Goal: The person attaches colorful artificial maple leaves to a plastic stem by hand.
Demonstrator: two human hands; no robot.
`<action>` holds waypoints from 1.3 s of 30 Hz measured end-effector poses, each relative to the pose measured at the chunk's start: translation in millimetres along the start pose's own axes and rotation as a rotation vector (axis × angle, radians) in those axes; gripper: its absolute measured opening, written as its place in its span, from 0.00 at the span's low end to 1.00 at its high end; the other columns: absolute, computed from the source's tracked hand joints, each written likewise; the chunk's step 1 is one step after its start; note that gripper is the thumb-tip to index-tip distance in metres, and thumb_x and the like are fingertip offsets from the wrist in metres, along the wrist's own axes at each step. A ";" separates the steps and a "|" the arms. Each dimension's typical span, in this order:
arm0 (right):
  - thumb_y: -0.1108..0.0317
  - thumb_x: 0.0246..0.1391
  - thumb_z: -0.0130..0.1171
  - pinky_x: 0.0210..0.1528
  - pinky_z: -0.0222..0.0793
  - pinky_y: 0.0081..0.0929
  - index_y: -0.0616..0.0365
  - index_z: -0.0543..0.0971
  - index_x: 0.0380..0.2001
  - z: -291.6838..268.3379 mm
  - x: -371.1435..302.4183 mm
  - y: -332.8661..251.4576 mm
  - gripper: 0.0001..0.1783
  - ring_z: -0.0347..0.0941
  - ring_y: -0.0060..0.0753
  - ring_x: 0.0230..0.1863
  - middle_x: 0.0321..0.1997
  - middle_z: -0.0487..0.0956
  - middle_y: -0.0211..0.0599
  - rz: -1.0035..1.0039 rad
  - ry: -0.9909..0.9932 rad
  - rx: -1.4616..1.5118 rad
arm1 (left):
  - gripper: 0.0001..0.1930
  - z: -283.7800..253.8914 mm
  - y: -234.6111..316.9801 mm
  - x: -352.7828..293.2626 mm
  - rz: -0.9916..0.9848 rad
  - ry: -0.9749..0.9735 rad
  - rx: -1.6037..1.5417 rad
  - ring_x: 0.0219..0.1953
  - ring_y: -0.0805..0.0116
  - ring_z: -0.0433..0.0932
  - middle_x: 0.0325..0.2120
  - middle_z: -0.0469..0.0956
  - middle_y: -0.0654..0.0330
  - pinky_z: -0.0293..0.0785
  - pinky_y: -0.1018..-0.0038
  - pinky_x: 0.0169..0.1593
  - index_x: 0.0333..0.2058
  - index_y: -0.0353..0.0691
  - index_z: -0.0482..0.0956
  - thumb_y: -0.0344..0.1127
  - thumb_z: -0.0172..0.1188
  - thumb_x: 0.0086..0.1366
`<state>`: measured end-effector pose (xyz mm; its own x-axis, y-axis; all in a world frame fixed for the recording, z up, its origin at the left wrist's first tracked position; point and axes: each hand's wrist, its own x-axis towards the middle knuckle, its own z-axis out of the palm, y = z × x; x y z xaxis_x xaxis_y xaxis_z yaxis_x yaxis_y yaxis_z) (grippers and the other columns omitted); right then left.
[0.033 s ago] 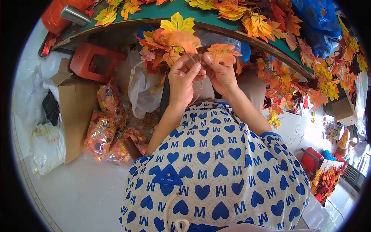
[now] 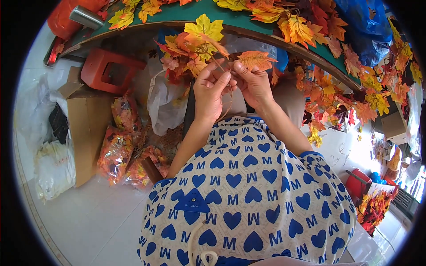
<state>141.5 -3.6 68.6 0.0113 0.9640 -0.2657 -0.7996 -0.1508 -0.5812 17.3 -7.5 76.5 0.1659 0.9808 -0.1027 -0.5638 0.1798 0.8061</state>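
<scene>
One leaf [image 2: 256, 60] is tinted orange, another leaf [image 2: 205, 27] is tinted bright yellow. The garment [image 2: 253, 193] is patterned with blue hearts and blue letters on off-white. The bench [image 2: 186, 13] is topped in green; the stool [image 2: 92, 71] is coloured orange-red.

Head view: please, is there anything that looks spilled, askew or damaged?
Artificial maple leaves hang from the right part of the green-topped table toward the floor, which looks untidy. The red plastic stool may be tipped over; I cannot be sure.
</scene>
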 end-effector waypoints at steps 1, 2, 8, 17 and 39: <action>0.75 0.51 0.59 0.37 0.78 0.25 0.64 0.77 0.35 -0.3 -0.2 0.6 0.07 0.78 0.32 0.36 0.35 0.79 0.40 -0.009 0.008 -0.050 | 0.18 -0.8 -0.6 0.0 -0.002 0.002 0.001 0.30 0.74 0.77 0.33 0.76 0.61 0.78 0.78 0.32 0.50 0.37 0.69 0.24 0.56 0.60; 0.75 0.51 0.59 0.37 0.78 0.25 0.64 0.77 0.35 -1.8 0.3 2.4 0.07 0.78 0.32 0.36 0.35 0.79 0.40 -0.007 0.010 -0.049 | 0.17 -2.0 -1.4 0.1 0.016 0.007 0.004 0.29 0.74 0.77 0.32 0.76 0.61 0.78 0.78 0.31 0.49 0.37 0.70 0.24 0.56 0.60; 0.75 0.50 0.61 0.36 0.77 0.24 0.64 0.77 0.37 -6.3 3.5 7.4 0.09 0.77 0.30 0.35 0.35 0.79 0.40 0.013 0.012 -0.046 | 0.16 -6.1 -6.5 2.6 0.037 0.038 0.010 0.28 0.73 0.77 0.29 0.76 0.62 0.78 0.78 0.31 0.48 0.37 0.71 0.24 0.57 0.59; 0.78 0.46 0.63 0.37 0.74 0.23 0.63 0.76 0.37 -14.9 -1.5 3.1 0.12 0.75 0.24 0.35 0.35 0.78 0.33 -0.331 0.007 -0.377 | 0.09 -2.0 -21.5 9.7 -0.004 0.062 -0.024 0.25 0.71 0.77 0.26 0.75 0.60 0.77 0.76 0.28 0.37 0.36 0.73 0.23 0.58 0.57; 0.79 0.44 0.63 0.46 0.68 0.22 0.59 0.74 0.42 -45.5 2.7 30.5 0.18 0.71 0.23 0.43 0.41 0.75 0.29 -0.241 0.025 -0.330 | 0.05 -30.4 -35.4 17.1 -0.046 0.099 0.407 0.21 0.72 0.74 0.26 0.74 0.62 0.72 0.77 0.21 0.35 0.36 0.74 0.25 0.57 0.59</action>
<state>144.5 -15.6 15.3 0.1925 0.9754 -0.1079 -0.5365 0.0126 -0.8438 15.5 5.2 28.4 0.0933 0.9786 -0.1835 -0.1889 0.1983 0.9618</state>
